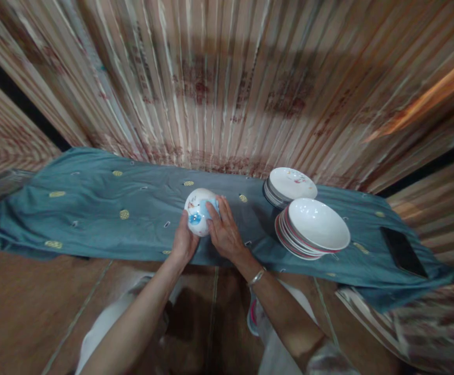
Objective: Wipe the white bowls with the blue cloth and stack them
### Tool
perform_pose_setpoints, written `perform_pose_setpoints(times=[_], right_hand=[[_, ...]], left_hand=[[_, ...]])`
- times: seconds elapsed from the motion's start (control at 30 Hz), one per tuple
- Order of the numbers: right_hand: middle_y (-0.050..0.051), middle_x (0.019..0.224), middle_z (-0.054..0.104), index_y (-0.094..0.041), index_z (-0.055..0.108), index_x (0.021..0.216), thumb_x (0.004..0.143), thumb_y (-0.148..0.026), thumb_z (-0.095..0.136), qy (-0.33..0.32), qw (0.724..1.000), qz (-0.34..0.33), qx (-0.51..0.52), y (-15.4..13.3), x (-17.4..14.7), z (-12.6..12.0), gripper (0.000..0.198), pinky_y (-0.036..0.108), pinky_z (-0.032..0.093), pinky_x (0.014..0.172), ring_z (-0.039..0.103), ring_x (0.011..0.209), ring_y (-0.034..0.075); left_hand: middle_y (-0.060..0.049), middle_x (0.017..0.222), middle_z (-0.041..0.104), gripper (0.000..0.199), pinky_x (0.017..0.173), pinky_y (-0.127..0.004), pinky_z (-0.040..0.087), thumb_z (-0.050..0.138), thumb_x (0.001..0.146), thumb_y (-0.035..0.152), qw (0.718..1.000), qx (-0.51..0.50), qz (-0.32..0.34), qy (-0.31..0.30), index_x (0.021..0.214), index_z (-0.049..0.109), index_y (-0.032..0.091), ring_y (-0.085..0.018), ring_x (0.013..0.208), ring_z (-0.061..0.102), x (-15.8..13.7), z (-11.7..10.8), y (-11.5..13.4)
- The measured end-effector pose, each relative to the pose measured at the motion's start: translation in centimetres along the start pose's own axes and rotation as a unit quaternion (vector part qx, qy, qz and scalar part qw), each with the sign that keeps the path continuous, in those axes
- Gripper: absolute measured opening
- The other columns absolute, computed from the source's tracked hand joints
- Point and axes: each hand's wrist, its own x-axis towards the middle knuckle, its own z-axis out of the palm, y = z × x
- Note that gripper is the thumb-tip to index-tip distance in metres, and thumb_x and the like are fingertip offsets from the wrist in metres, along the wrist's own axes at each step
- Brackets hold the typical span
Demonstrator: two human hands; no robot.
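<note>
A round white bowl [197,225] with blue and reddish pictures is held above the middle of the cloth-covered table, its printed outer side facing me. My left hand [184,238] grips its lower left side, the thumb along the edge. Across its right side lie the bent fingers of my right hand [224,229], closed on the bowl. A light blue patch shows beside those fingers; I cannot tell whether it is print or a cloth. The underside of the bowl and some fingertips are hidden.
On the right stand a stack of white bowls with red rims [318,226] and, behind it, a stack of plates [291,183]. A black phone [403,251] lies near the right end of the teal cloth [94,208]. A pleated curtain [219,94] hangs behind.
</note>
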Motion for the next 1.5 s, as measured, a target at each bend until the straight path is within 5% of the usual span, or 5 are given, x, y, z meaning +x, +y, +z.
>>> perform_pose_setpoints(times=[0.33,0.87,1.23,1.5], right_hand=[[0.013,0.150,0.042,-0.016,0.049,0.139,0.101,-0.042,0.028,0.022,0.985,0.145,0.086,2.6,0.9,-0.2,0.050,0.047,0.029,0.119,0.034,0.143,0.025],[0.013,0.148,0.046,-0.015,0.046,0.142,0.095,-0.063,0.027,0.030,0.936,0.288,0.200,2.5,-0.6,2.5,0.070,0.043,0.028,0.118,0.037,0.141,0.025],[0.015,0.155,0.034,-0.009,0.028,0.151,0.096,-0.039,0.032,-0.005,0.950,0.251,0.186,1.2,-2.8,3.5,0.062,0.050,0.020,0.121,0.023,0.148,0.026],[0.012,0.147,0.047,-0.016,0.049,0.139,0.096,-0.030,0.034,0.016,0.973,0.181,0.144,1.9,-2.4,1.0,0.048,0.043,0.029,0.119,0.041,0.139,0.023]], left_hand=[[-0.012,0.111,0.073,0.041,0.099,-0.036,0.051,0.041,0.098,0.028,0.999,0.024,0.008,-0.026,0.133,0.056,0.011,-0.024,0.111,0.066,-0.3,0.0,-0.3],[-0.014,0.111,0.073,0.044,0.098,-0.034,0.051,0.039,0.099,0.029,1.000,-0.001,0.013,0.003,0.134,0.055,0.008,-0.023,0.109,0.067,-0.2,0.2,0.0],[-0.010,0.106,0.075,0.043,0.096,-0.036,0.052,0.038,0.099,0.031,0.999,-0.031,-0.005,0.031,0.134,0.055,0.014,-0.022,0.104,0.069,0.3,-0.3,0.4],[-0.010,0.113,0.073,0.044,0.100,-0.043,0.049,0.037,0.099,0.035,0.999,-0.027,-0.010,0.039,0.137,0.054,0.018,-0.024,0.107,0.067,1.0,-0.9,0.6]])
